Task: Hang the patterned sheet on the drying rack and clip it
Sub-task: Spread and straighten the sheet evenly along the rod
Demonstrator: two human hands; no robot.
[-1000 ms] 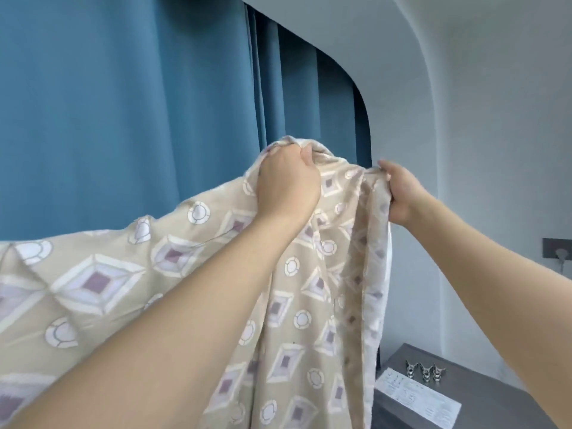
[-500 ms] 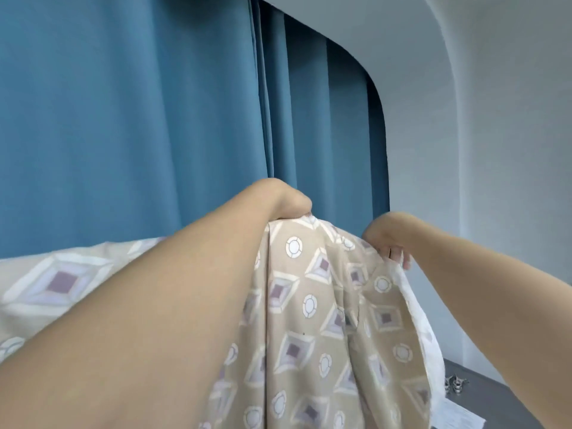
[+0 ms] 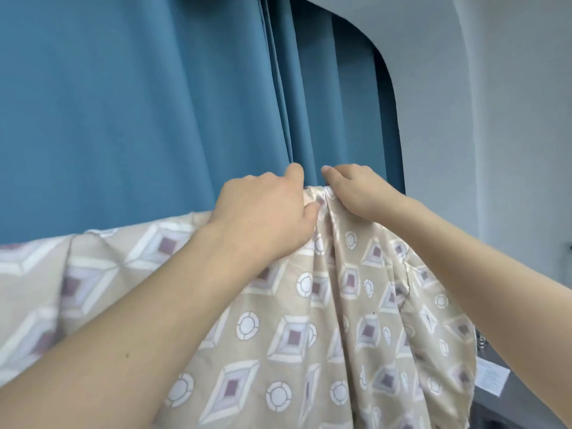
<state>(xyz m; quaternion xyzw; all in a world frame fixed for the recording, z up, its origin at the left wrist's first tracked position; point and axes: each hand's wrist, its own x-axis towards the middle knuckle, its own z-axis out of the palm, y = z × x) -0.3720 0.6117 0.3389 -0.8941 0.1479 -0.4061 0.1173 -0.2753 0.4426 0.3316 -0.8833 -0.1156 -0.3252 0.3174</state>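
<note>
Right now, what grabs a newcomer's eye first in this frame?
The beige patterned sheet fills the lower half, bunched to a peak at centre. There the left hand and right hand grip it side by side. Behind hangs a tall blue curtain, with a white wall to the right.

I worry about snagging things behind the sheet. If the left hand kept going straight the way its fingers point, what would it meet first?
Most likely the blue curtain just beyond the left hand, which grips the patterned sheet; depth is unclear.
</note>
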